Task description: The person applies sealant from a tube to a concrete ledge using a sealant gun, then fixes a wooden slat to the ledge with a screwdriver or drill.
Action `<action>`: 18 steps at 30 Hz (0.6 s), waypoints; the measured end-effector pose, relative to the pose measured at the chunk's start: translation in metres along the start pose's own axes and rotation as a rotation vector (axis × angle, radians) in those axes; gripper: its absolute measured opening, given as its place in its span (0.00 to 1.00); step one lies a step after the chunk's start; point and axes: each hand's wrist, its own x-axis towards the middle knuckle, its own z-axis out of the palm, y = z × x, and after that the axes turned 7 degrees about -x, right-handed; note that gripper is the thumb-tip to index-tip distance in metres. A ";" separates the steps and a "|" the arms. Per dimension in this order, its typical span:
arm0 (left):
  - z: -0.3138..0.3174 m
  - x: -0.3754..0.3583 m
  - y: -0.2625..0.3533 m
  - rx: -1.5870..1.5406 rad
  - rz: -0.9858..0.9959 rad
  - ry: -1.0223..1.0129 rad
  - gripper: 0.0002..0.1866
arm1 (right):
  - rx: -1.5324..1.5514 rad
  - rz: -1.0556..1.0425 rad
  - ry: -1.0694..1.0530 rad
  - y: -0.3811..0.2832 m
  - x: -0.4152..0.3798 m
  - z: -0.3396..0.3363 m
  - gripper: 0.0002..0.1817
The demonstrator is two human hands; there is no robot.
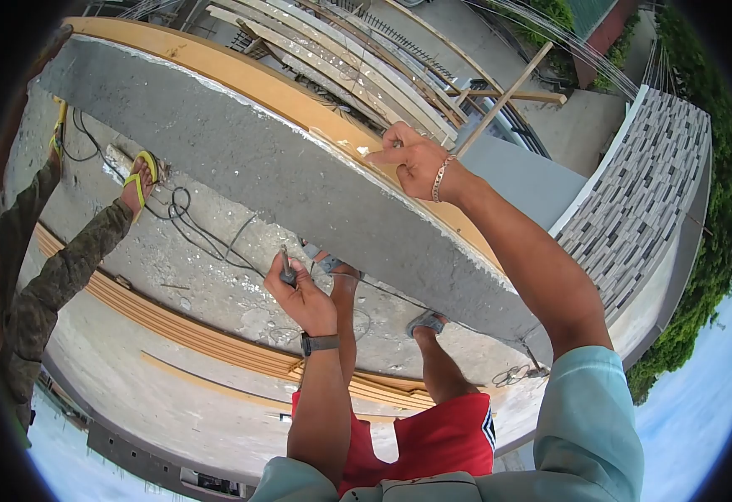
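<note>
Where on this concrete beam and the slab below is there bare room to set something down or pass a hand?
The grey top of the concrete beam is bare from its far end up to the right hand. The slab is open between the black cables and the stacked planks. It is crowded around the left hand, its tool and the sandalled feet.

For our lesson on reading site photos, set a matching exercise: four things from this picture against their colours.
Things:
1. shorts
2. sandal
3. concrete beam
4. watch

Colours:
A. grey
B. dark
C. red
D. yellow-green

Pairs: 1-C, 2-D, 3-A, 4-B. The watch sits on the left hand's wrist; that hand grips a small tool. The right hand rests on the beam's far edge.
</note>
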 end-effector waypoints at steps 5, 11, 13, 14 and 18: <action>-0.002 0.000 -0.002 0.038 -0.015 -0.006 0.19 | 0.215 0.075 0.197 0.011 0.021 0.021 0.31; -0.002 0.002 -0.004 0.004 0.049 0.030 0.16 | 0.164 0.114 0.170 0.009 0.027 0.031 0.32; -0.003 0.002 -0.005 -0.016 0.051 0.037 0.16 | 0.175 0.127 0.171 0.008 0.028 0.033 0.32; -0.003 0.002 -0.006 -0.016 0.050 0.038 0.16 | 0.182 0.143 0.170 0.008 0.027 0.033 0.32; -0.003 0.002 -0.006 -0.024 0.046 0.035 0.16 | 0.146 0.178 0.170 0.002 0.026 0.035 0.33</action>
